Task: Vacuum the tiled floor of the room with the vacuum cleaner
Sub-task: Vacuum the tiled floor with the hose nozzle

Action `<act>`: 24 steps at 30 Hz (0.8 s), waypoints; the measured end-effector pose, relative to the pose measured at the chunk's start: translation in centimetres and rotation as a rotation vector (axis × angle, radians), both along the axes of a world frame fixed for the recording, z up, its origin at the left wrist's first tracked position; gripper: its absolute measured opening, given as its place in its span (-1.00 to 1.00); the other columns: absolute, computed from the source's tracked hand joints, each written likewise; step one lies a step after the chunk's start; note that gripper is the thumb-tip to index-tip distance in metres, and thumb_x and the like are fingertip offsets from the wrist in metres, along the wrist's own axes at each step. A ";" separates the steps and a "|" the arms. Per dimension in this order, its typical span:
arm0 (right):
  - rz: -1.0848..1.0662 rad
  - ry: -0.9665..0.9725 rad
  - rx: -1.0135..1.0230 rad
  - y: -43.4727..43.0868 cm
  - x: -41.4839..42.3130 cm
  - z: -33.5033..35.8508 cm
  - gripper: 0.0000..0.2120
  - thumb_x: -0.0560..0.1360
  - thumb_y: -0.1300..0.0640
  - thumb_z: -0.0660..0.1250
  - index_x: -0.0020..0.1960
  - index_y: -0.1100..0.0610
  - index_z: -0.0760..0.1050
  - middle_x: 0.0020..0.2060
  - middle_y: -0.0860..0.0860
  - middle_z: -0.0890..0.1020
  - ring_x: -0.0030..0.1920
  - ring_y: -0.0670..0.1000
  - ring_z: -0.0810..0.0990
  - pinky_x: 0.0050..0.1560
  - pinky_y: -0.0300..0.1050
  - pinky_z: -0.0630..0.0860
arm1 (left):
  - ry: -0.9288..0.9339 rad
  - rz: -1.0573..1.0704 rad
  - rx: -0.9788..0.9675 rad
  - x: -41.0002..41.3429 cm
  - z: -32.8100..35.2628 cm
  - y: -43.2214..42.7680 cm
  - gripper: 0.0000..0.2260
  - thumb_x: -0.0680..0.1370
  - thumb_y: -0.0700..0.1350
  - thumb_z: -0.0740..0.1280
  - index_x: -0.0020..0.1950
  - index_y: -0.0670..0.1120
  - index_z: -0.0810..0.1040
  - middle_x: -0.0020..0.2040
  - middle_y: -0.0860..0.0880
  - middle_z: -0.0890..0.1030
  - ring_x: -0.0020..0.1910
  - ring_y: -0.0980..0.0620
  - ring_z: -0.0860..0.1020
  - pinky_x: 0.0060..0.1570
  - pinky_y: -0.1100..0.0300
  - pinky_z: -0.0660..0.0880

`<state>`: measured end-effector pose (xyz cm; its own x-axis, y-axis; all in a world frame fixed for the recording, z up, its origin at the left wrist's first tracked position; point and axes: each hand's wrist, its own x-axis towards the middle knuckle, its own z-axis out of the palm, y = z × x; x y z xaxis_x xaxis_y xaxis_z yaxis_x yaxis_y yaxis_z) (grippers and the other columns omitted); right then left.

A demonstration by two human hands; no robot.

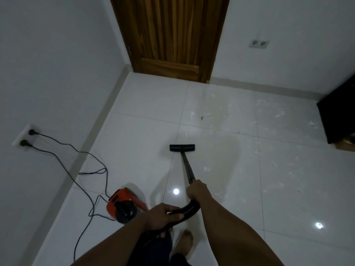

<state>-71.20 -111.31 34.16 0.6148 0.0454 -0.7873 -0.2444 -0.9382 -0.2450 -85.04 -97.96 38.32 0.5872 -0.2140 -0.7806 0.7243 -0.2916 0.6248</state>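
while the right hand (196, 190) grips the black wand (187, 164), the left hand (163, 217) holds the ribbed hose (189, 208); the floor head (182, 148) lies flat on the white tiled floor (144, 131); the red vacuum cleaner (123, 203) sits left of the hands; white scraps (278, 116) litter the tiles to the right.

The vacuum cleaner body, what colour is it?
Red vacuum cleaner body with black parts, head view.

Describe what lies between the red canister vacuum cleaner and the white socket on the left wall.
In the head view, two thin dark cables trail from plugs in the socket across white tiles.
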 end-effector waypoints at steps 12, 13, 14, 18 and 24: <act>0.021 0.062 0.078 5.2 7.1 -1.2 -0.58 0.59 0.17 0.15 0.42 0.28 0.32 0.23 0.16 0.52 0.14 0.11 0.56 -0.13 -0.16 0.44 | -0.027 0.116 0.016 5.7 1.0 4.2 -0.69 0.55 0.22 0.35 0.23 0.14 0.61 -0.28 -0.05 0.59 -0.41 0.00 0.53 -0.30 0.10 0.51; 0.016 0.066 0.075 5.9 8.1 -1.3 -0.58 0.60 0.17 0.15 0.42 0.28 0.32 0.24 0.16 0.52 0.15 0.11 0.56 -0.13 -0.17 0.44 | -0.029 0.119 0.014 6.8 1.1 4.9 -0.70 0.55 0.21 0.35 0.21 0.12 0.63 -0.29 -0.05 0.59 -0.42 0.01 0.53 -0.30 0.10 0.50; 0.009 0.066 0.074 6.6 9.1 -1.3 -0.58 0.60 0.17 0.16 0.42 0.29 0.32 0.24 0.16 0.53 0.15 0.10 0.57 -0.13 -0.17 0.45 | -0.035 0.123 0.013 7.9 1.3 5.6 -0.71 0.56 0.19 0.36 0.19 0.09 0.64 -0.30 -0.02 0.59 -0.42 0.04 0.53 -0.30 0.12 0.50; -0.006 0.045 0.050 9.4 13.6 -1.4 -0.57 0.61 0.15 0.16 0.44 0.28 0.31 0.24 0.14 0.53 0.05 0.07 0.55 -0.16 -0.17 0.42 | -0.088 0.113 0.011 12.3 1.1 8.2 -0.81 0.59 0.08 0.38 0.16 0.08 0.63 -0.40 0.28 0.60 -0.43 0.32 0.55 -0.37 0.48 0.43; -0.090 -0.019 0.024 14.0 17.9 -2.7 -0.57 0.59 0.15 0.18 0.43 0.24 0.33 0.12 0.11 0.57 -0.20 0.00 0.47 -0.26 -0.16 0.44 | -0.035 0.122 0.028 17.2 -1.1 12.9 -0.88 0.55 0.10 0.42 0.06 0.16 0.65 -0.22 -0.01 0.65 -0.34 0.14 0.58 -0.33 0.26 0.52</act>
